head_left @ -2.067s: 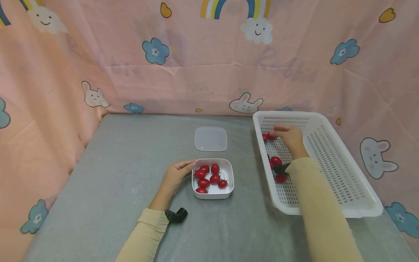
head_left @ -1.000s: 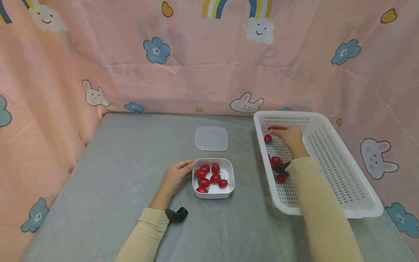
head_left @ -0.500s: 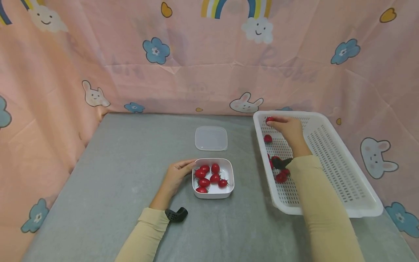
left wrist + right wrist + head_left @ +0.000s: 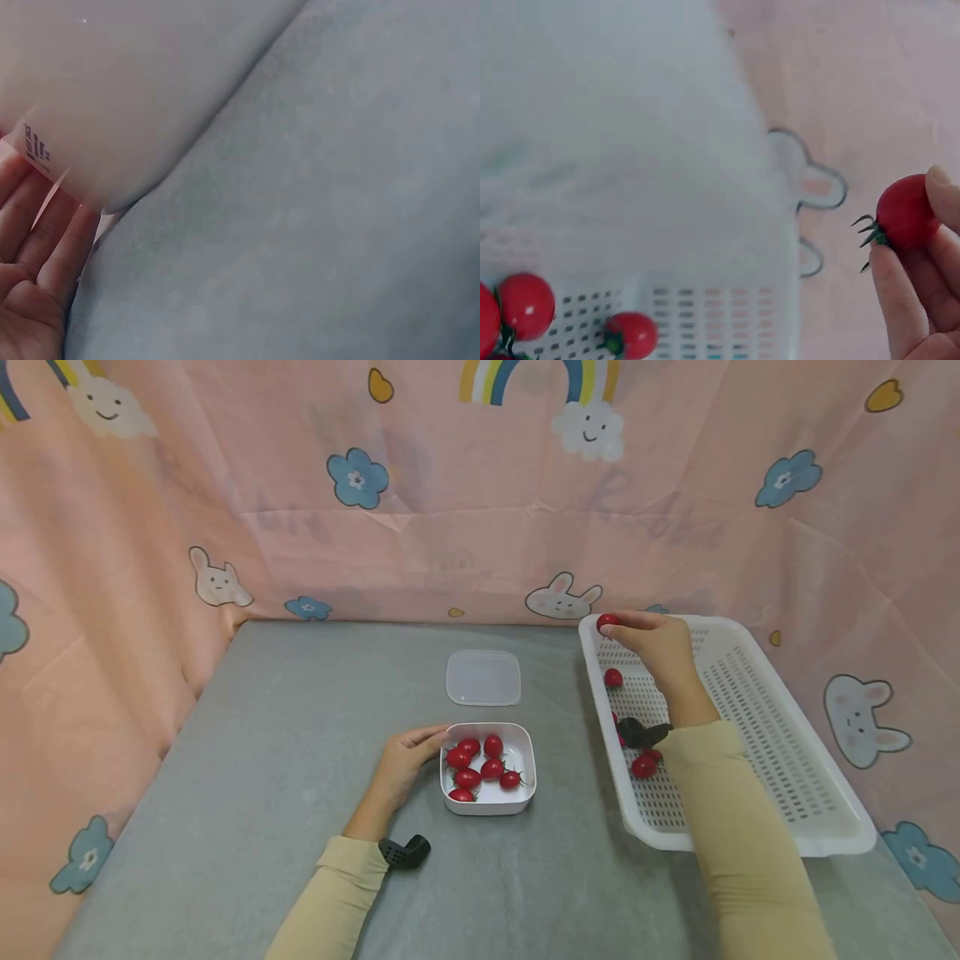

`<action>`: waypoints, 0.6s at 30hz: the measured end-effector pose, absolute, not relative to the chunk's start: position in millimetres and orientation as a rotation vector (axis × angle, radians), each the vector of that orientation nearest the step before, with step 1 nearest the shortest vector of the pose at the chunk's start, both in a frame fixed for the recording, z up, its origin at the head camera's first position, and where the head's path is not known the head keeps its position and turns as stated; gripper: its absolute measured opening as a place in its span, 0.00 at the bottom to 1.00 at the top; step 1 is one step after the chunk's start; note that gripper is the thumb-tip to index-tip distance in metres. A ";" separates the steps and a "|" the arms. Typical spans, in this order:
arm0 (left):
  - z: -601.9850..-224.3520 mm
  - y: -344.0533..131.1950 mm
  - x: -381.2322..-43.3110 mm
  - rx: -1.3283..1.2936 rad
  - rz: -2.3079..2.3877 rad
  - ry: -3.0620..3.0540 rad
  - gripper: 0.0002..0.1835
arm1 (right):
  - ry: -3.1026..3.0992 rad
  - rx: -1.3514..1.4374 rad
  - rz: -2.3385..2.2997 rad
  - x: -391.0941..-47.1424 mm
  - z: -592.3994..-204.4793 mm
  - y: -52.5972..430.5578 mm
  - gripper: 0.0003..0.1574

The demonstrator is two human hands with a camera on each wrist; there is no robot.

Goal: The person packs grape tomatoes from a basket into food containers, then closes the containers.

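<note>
My right hand (image 4: 663, 647) pinches a red cherry tomato (image 4: 607, 623) between thumb and fingers, level with the back left corner of the white perforated basket (image 4: 806, 777). Its green stem shows in the right wrist view, where the cherry tomato (image 4: 906, 214) is clear of the others. My left hand (image 4: 401, 764) touches the left side of a small white box (image 4: 487, 808) with several cherry tomatoes inside. In the left wrist view the fingers (image 4: 64, 240) lie fairly straight against the box wall (image 4: 150, 97); the thumb is hidden there.
A translucent lid (image 4: 483, 678) lies flat on the grey table (image 4: 300, 718) behind the box. More cherry tomatoes (image 4: 643, 767) lie along the basket's left side, partly covered by my right wrist's black strap mount (image 4: 637, 733). A pink printed curtain (image 4: 450, 543) hangs behind.
My right hand has taken hold of a cherry tomato in the basket and raised it toward the back left corner. The left hand, box and lid have stayed in place.
</note>
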State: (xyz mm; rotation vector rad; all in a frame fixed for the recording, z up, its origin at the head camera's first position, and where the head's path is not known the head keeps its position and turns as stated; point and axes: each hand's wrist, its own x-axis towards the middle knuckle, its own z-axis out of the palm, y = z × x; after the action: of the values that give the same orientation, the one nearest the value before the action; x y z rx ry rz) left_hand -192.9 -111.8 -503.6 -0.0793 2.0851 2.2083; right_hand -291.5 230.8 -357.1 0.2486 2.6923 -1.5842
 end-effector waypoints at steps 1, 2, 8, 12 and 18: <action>-503.7 -111.8 -192.9 -0.078 2.209 2.085 0.16 | 2.685 0.248 -1.595 -289.2 -354.9 229.0 0.39; -503.7 -111.8 -193.0 -0.074 2.208 2.089 0.16 | 2.675 0.251 -1.609 -286.9 -353.1 227.4 0.39; -504.1 -111.5 -193.4 -0.070 2.209 2.093 0.17 | 2.643 0.238 -1.661 -271.8 -343.1 214.4 0.38; -504.6 -111.4 -193.0 -0.084 2.212 2.080 0.17 | 2.657 0.165 -1.671 -262.1 -340.1 205.5 0.37; -504.7 -110.7 -193.3 -0.084 2.215 2.084 0.17 | 2.635 0.100 -1.667 -249.5 -337.8 193.6 0.35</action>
State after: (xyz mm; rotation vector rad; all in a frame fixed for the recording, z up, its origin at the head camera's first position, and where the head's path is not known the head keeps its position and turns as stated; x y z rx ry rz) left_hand -193.3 -110.7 -504.7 -0.0843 2.0836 2.2145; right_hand -249.5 193.6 -337.8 0.1003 2.6346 -1.6672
